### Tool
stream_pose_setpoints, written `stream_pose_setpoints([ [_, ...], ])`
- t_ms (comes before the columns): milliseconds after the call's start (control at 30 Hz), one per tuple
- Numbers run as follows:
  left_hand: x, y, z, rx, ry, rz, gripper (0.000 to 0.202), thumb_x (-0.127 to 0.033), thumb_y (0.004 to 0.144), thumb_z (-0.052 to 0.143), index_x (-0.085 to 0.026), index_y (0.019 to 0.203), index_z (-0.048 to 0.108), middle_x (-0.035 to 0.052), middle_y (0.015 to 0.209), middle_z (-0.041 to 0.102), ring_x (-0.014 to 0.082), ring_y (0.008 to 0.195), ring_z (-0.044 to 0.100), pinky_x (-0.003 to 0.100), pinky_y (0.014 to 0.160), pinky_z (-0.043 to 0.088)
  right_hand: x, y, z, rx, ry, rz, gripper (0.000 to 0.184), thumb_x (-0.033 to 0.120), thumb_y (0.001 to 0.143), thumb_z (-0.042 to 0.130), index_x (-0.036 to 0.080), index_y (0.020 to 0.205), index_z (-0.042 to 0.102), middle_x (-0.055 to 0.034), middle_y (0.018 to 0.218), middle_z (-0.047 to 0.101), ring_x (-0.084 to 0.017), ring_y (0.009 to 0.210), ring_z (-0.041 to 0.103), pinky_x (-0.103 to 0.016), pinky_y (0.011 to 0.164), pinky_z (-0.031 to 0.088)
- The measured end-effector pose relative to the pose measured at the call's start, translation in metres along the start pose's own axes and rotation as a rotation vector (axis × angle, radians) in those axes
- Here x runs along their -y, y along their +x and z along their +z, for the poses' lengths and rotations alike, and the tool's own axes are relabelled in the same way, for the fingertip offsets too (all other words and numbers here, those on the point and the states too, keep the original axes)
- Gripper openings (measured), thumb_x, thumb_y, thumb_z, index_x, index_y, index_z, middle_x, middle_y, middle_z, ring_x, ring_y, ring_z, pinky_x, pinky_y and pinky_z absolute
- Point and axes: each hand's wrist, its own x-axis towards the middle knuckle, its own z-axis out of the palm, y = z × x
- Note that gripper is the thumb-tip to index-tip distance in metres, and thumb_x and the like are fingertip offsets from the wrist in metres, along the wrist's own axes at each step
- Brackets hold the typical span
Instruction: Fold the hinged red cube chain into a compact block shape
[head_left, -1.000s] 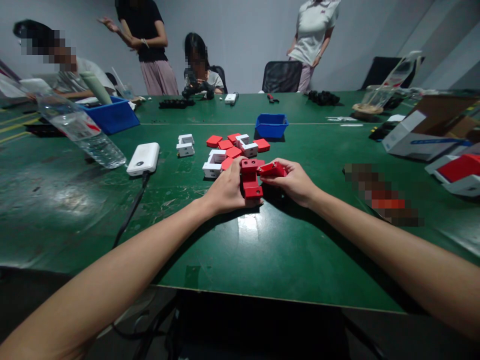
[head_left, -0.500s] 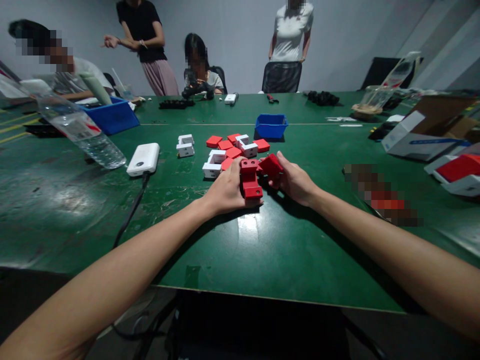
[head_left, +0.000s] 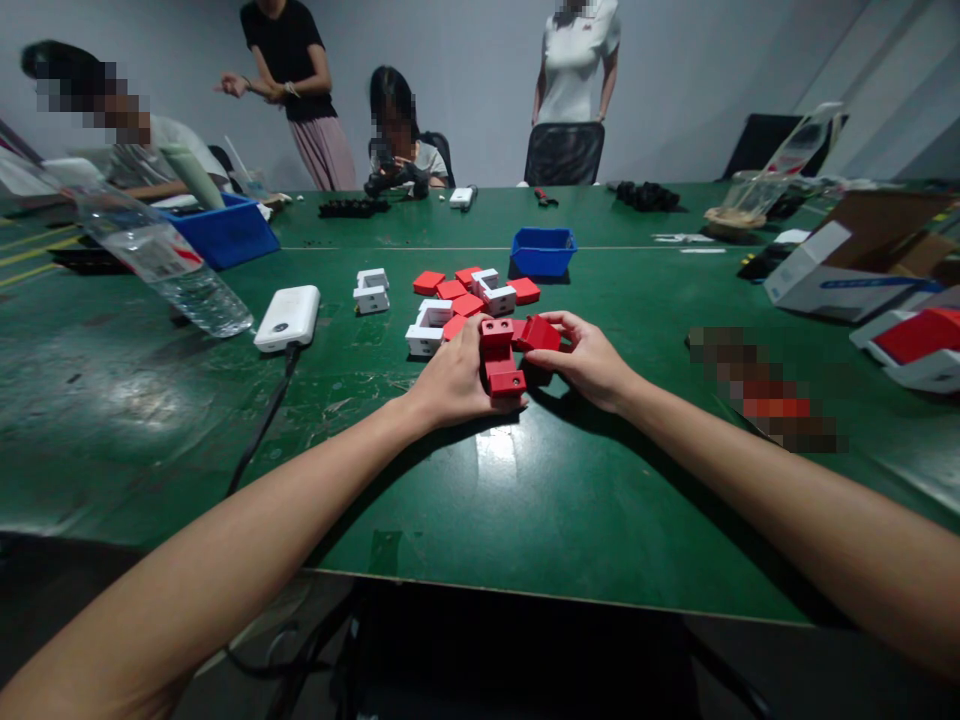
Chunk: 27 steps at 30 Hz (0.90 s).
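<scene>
My left hand (head_left: 452,382) is closed round a red U-shaped plastic housing (head_left: 501,357) standing on edge on the green table (head_left: 570,490). My right hand (head_left: 592,362) pinches a second red plastic piece (head_left: 538,334) just to the right of the housing, touching or nearly touching it. Beyond my hands lies a heap of flat red lids (head_left: 457,292) and white U-shaped housings (head_left: 426,328). Another white housing (head_left: 371,290) sits apart to the left.
A small blue bin (head_left: 542,250) stands behind the heap. A white power bank (head_left: 287,317) with a black cable and a lying water bottle (head_left: 161,262) are at left, a large blue bin (head_left: 223,231) beyond. Boxes (head_left: 840,262) crowd the right. Several people are at the far side.
My right hand has turned the red piece and brought it down against the red housing. The standing person in white has shifted slightly at the far side.
</scene>
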Motion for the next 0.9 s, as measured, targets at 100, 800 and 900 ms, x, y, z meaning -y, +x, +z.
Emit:
stream_pose_setpoints([
  [100,0.0005,-0.0001,0.0002,-0.002,-0.012,-0.006,0.091,-0.054,0.060,0.084,-0.018,0.127,0.035,0.0171,0.123,0.056,0.0356,0.113,0.060,0.055,0.096,0.052,0.0016,-0.0012,0.0006,0.026,-0.038,0.001,0.064,0.029,0.054,0.091,0.023,0.106,0.054,-0.0003,0.089,0.066,-0.014,0.065,0.060,-0.026,0.049,0.044],
  [800,-0.0028,-0.0001,-0.0015,0.009,-0.020,-0.040,0.095,-0.056,0.059,0.084,-0.018,0.129,0.034,0.0180,0.124,0.056,0.0370,0.114,0.060,0.057,0.096,0.051,-0.0001,0.0009,0.0015,0.024,-0.036,-0.017,0.041,0.032,0.060,0.085,0.019,0.084,0.055,-0.0007,0.079,0.067,-0.013,0.064,0.058,-0.026,0.053,0.041],
  [900,-0.0023,-0.0001,-0.0011,0.009,-0.021,-0.044,0.095,-0.055,0.059,0.084,-0.019,0.130,0.034,0.0172,0.124,0.056,0.0368,0.114,0.061,0.057,0.096,0.051,0.0003,0.0009,0.0014,0.022,-0.048,-0.005,0.042,0.033,0.060,0.085,0.021,0.084,0.053,0.0005,0.075,0.065,-0.013,0.061,0.056,-0.026,0.051,0.037],
])
